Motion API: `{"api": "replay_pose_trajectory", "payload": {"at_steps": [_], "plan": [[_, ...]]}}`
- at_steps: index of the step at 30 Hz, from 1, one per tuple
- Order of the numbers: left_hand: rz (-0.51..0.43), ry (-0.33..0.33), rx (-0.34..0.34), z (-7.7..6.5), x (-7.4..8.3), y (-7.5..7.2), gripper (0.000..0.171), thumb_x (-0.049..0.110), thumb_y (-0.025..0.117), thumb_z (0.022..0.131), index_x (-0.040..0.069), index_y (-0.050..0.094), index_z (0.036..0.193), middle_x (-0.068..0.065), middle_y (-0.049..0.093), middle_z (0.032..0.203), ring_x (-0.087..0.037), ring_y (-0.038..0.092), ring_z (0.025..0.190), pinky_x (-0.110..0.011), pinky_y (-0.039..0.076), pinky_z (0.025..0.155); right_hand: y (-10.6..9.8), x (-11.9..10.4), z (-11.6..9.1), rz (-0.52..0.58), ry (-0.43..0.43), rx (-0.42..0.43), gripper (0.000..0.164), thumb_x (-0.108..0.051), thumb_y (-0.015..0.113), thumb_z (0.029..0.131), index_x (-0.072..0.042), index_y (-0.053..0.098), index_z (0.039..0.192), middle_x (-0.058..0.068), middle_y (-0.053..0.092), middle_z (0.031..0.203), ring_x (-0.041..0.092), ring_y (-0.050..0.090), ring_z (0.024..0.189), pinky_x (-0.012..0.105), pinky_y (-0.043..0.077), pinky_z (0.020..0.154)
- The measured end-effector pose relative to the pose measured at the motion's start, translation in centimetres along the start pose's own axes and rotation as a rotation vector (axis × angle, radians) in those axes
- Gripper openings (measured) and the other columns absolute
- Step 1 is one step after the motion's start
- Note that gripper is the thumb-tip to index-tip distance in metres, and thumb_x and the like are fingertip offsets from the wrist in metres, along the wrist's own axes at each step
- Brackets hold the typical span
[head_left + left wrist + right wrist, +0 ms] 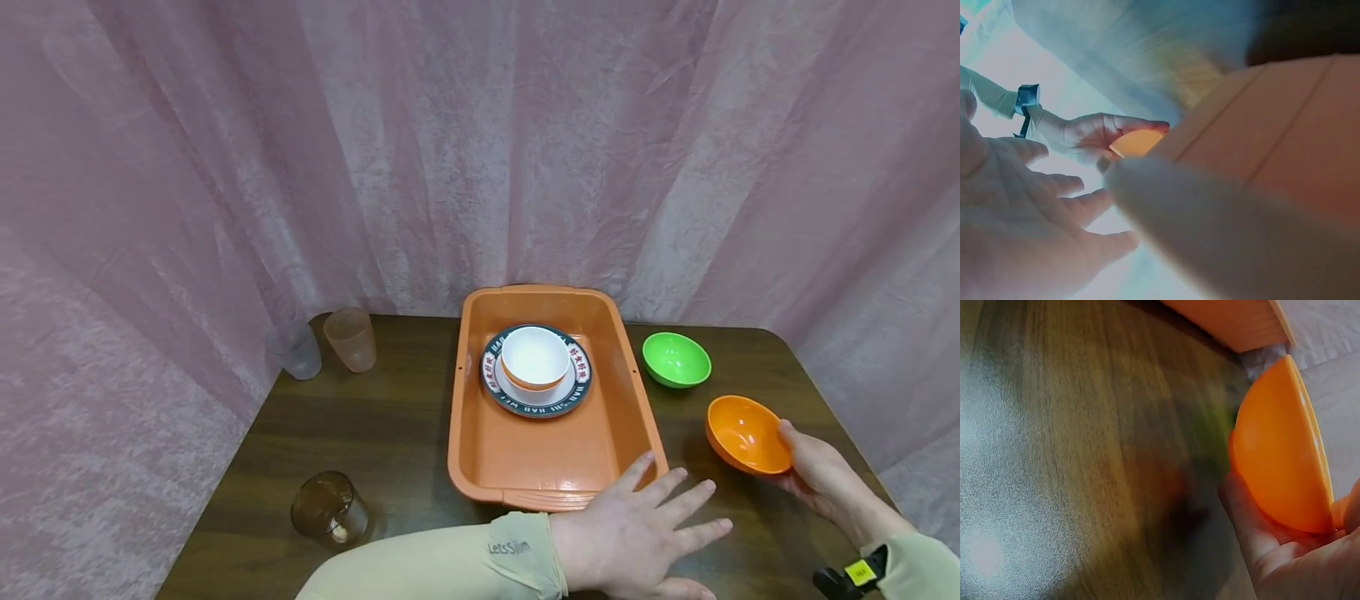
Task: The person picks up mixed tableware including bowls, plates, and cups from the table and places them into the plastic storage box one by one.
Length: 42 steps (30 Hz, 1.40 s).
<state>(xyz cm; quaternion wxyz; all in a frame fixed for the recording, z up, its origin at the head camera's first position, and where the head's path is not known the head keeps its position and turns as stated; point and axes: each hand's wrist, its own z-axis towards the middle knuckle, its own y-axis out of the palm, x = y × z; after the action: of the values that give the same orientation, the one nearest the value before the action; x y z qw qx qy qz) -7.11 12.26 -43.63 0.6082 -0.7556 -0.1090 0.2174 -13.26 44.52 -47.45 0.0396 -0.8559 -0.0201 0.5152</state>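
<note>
Fingers point(1244, 519) hold one orange bowl point(746, 435) near one tray point(532, 458).

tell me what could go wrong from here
The glossy orange, plastic-looking round bowl is held at one side by the right grip, so it might tip or slip. The left grip, fingers spread, is at the near right corner of the orange rectangular tub; the bowl could bump it if carried that way. The brown see-through round tumbler sits near the pale green left sleeve, which might knock it.

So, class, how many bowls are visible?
3: orange bowl in the right hand, green bowl on the table, white bowl on the plate; more may hide beneath.
</note>
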Motion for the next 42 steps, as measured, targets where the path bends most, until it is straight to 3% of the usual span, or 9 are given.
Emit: {"api": "replay_pose_trajectory", "payload": {"at_steps": [10,17,26,35,42], "plan": [[0.035,-0.012,0.054,-1.8,-1.0,-1.8,0.075,0.082,0.016,0.095,0.049,0.004,0.162,0.010,-0.004,0.171,-0.016,0.006,0.156,-0.051,-0.004,0.123,0.4,-1.0,-0.7,0.091,-0.038,-0.053,0.084,-0.045,0.025,0.110,0.020,-0.009,0.151,-0.005,0.064,0.094,0.016,0.073,0.084,0.040,0.058,0.084],[0.045,-0.014,0.075,-2.9,-2.2,-3.6,0.076,0.083,0.018,0.094,0.050,0.010,0.162,0.011,0.004,0.171,-0.015,0.010,0.155,-0.050,-0.002,0.123,0.9,-2.2,-1.5,0.053,-0.068,-0.076,0.085,-0.048,0.025,0.109,0.017,-0.009,0.153,-0.006,0.064,0.098,0.016,0.074,0.087,0.042,0.057,0.086],[-0.011,-0.004,0.041,-4.4,-6.2,-5.3,0.074,0.077,0.017,0.099,0.043,0.010,0.164,0.005,0.002,0.172,-0.020,0.007,0.156,-0.053,-0.001,0.123,2.2,-4.5,-2.4,-0.038,-0.115,-0.093,0.086,-0.049,0.026,0.110,0.018,-0.005,0.153,0.004,0.061,0.109,0.018,0.074,0.092,0.041,0.057,0.086],[0.012,-0.081,0.078,-6.4,-10.3,-4.7,0.072,0.073,0.018,0.102,0.037,0.019,0.164,0.001,0.013,0.171,-0.024,0.016,0.156,-0.054,0.006,0.123,4.2,-6.8,-3.7,-0.084,-0.149,-0.118,0.086,-0.050,0.030,0.110,0.018,0.002,0.155,0.002,0.061,0.111,0.017,0.073,0.094,0.040,0.058,0.086],[0.000,-0.125,0.051,-7.6,-12.4,-4.2,0.074,0.073,0.019,0.101,0.035,0.021,0.165,-0.001,0.016,0.171,-0.026,0.017,0.155,-0.056,0.009,0.123,6.5,-8.1,-4.4,-0.150,-0.192,-0.139,0.080,-0.046,0.028,0.111,0.020,0.010,0.153,0.006,0.061,0.114,0.014,0.072,0.094,0.039,0.058,0.085]]}}
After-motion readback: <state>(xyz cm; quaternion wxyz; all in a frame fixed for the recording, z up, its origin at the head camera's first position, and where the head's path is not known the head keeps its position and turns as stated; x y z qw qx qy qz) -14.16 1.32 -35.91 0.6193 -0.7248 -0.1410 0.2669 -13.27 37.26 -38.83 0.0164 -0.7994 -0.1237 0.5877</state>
